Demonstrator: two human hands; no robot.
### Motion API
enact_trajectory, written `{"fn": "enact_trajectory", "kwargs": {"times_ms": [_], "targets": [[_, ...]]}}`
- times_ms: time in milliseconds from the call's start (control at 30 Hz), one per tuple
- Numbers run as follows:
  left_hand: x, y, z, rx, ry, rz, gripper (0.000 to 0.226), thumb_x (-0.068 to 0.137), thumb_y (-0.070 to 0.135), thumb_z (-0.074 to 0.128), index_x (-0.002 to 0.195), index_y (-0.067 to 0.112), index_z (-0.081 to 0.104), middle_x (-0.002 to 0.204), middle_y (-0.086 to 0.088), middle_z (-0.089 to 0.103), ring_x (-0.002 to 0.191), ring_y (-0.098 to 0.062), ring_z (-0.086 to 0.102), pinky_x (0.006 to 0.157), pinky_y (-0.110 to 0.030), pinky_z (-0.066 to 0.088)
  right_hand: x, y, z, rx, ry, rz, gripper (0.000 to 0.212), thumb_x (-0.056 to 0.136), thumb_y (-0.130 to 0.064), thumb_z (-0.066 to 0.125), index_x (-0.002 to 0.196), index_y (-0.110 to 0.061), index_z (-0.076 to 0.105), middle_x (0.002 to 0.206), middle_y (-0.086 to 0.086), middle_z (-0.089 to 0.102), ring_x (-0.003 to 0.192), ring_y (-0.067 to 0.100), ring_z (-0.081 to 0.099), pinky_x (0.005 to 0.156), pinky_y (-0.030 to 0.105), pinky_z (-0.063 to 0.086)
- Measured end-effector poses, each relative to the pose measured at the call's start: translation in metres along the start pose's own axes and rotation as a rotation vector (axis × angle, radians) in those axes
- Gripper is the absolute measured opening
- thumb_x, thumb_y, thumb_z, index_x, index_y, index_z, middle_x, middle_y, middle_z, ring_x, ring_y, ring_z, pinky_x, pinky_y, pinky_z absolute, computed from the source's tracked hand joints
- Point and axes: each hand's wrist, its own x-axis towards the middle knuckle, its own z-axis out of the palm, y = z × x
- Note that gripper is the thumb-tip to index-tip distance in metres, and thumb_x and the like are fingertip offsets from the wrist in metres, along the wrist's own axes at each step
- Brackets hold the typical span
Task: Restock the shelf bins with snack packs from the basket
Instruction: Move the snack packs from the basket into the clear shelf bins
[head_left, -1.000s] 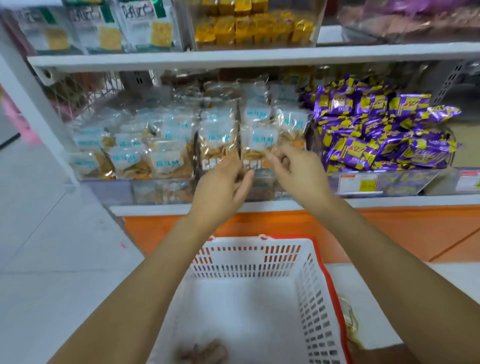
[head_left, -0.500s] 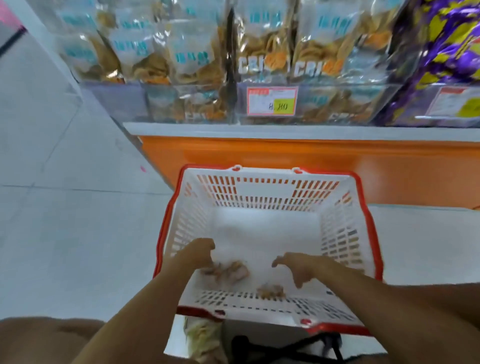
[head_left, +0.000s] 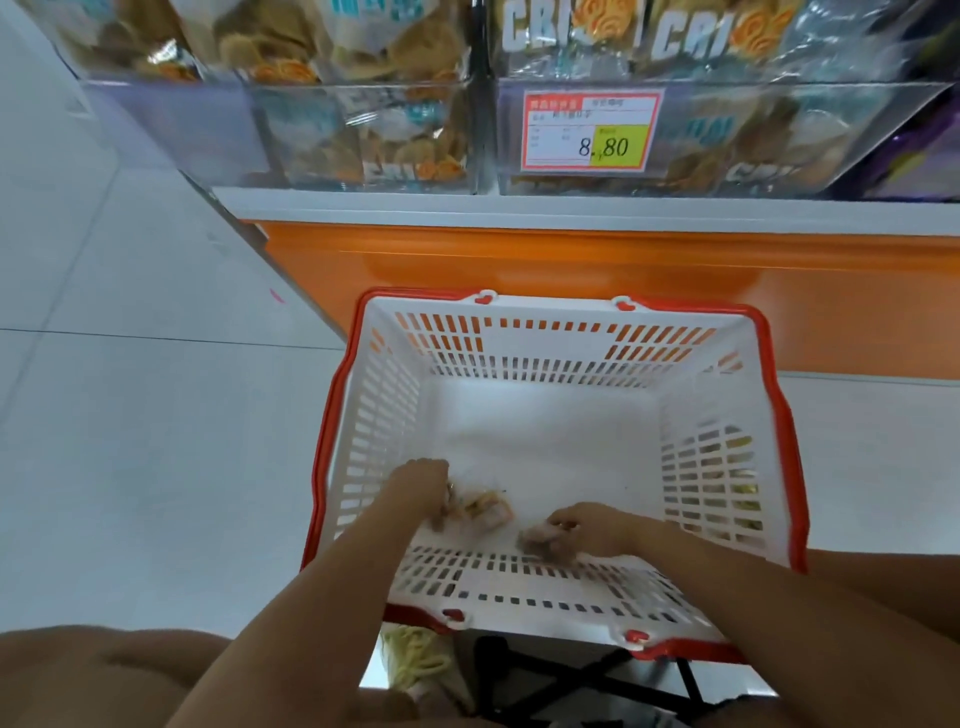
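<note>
— So why are both hands down at the near end of the basket (head_left: 545, 340)?

— Because the only stock I can see lies there. A pack (head_left: 485, 512) is at the left hand (head_left: 418, 486) and a second pack (head_left: 540, 543) is at the right hand (head_left: 597, 525). Both sit on the bottom, close to the near wall.

— Are they gripped?

— The right hand's fingers curl round the second pack, so I'd call that held. The left hand touches its pack, but its fingers are hidden and blurred, so I cannot tell if they have closed.

— Why one in each hand?

— Probably to clear the basket in a single lift. The bins (head_left: 363, 135) stand above and beyond it, already heaped, so I'd lay the packs on top rather than push them in.

— Any risk?

— The film looks thin and the snacks brittle. A hard squeeze could crush them.
</note>
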Motion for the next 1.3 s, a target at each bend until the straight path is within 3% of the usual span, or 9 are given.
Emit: {"fn": "enact_trajectory", "kwargs": {"times_ms": [100,200,333,467,633,767,900,1033,1300], "targets": [[-0.008,0.0,-0.027,-0.251,-0.015,-0.026,0.04,0.078,0.03,0.075,0.105,0.003,0.063,0.091,-0.006,0.061,0.095,-0.022,0.064,0.081,-0.028,0.051,0.0,0.009,-0.007,0.16,0.147,0.043,0.026,0.093,-0.035,0.058,0.076,-0.016,0.055,0.074,-0.001,0.056,0.075,0.019,0.059,0.059,0.02,0.041],[-0.027,-0.004,-0.052,-0.536,-0.011,0.022,0.018,0.086,0.018,0.068,0.091,0.006,0.056,0.087,-0.004,0.055,0.085,-0.018,0.059,0.071,-0.021,0.053,-0.015,0.008,-0.029,0.267,0.226,0.093,0.032,0.094,-0.039,0.056,0.087,-0.008,0.062,0.084,0.006,0.067,0.059,0.01,0.064,0.051,0.017,0.044],[-0.063,-0.001,-0.08,-1.128,0.023,0.191,0.045,0.084,0.036,0.07,0.116,0.005,0.058,0.111,-0.005,0.061,0.099,-0.019,0.062,0.075,-0.025,0.056,-0.051,-0.003,-0.074,0.411,0.437,0.024,0.036,0.094,-0.039,0.056,0.095,-0.003,0.063,0.091,0.01,0.069,0.054,0.011,0.067,0.048,0.017,0.044],[-0.099,0.023,-0.106,-1.56,-0.104,0.336,0.033,0.092,0.039,0.056,0.117,0.018,0.059,0.108,0.0,0.068,0.091,-0.014,0.067,0.069,-0.023,0.054,-0.107,-0.031,-0.107,0.724,0.592,-0.164,0.016,0.094,-0.022,0.059,0.109,-0.015,0.061,0.1,0.004,0.068,0.067,0.015,0.071,0.059,0.021,0.054],[-0.137,0.052,-0.123,-2.084,-0.449,0.553,0.049,0.084,0.035,0.046,0.107,-0.004,0.065,0.078,-0.01,0.06,0.06,-0.015,0.057,0.055,-0.023,0.052,-0.187,-0.06,-0.119,0.792,0.792,-0.577,0.041,0.088,-0.002,0.062,0.124,-0.023,0.061,0.128,-0.014,0.058,0.104,0.009,0.065,0.074,0.016,0.053],[-0.16,0.07,-0.132,-2.172,-0.678,0.833,0.051,0.088,0.043,0.056,0.104,-0.004,0.065,0.086,-0.013,0.06,0.071,-0.02,0.056,0.066,-0.027,0.049,-0.232,-0.071,-0.115,0.67,0.863,-0.77,0.041,0.078,0.003,0.071,0.111,-0.02,0.071,0.131,-0.015,0.057,0.122,-0.001,0.051,0.085,0.021,0.052],[-0.182,0.083,-0.143,-2.176,-0.658,0.889,0.051,0.083,0.038,0.059,0.114,-0.001,0.063,0.098,-0.018,0.061,0.078,-0.026,0.059,0.069,-0.032,0.051,-0.256,-0.074,-0.112,0.828,0.875,-0.919,0.037,0.066,-0.034,0.083,0.099,-0.019,0.077,0.13,-0.007,0.059,0.123,0.007,0.053,0.089,0.027,0.053],[-0.197,0.104,-0.152,-2.075,-0.374,0.747,0.043,0.092,0.032,0.047,0.125,0.007,0.059,0.115,-0.02,0.063,0.096,-0.03,0.066,0.08,-0.038,0.055,-0.257,-0.076,-0.113,0.926,1.112,-0.919,0.021,0.068,-0.016,0.076,0.087,-0.023,0.078,0.115,-0.005,0.067,0.114,0.015,0.059,0.078,0.023,0.054],[-0.218,0.126,-0.173,-1.879,0.11,0.834,0.054,0.083,0.039,0.052,0.128,0.011,0.056,0.122,-0.017,0.064,0.111,-0.031,0.062,0.089,-0.044,0.054,-0.267,-0.074,-0.114,0.957,1.091,-0.754,0.081,0.068,-0.007,0.084,0.13,-0.044,0.05,0.132,-0.017,0.05,0.114,0.006,0.056,0.081,0.02,0.052]]}}
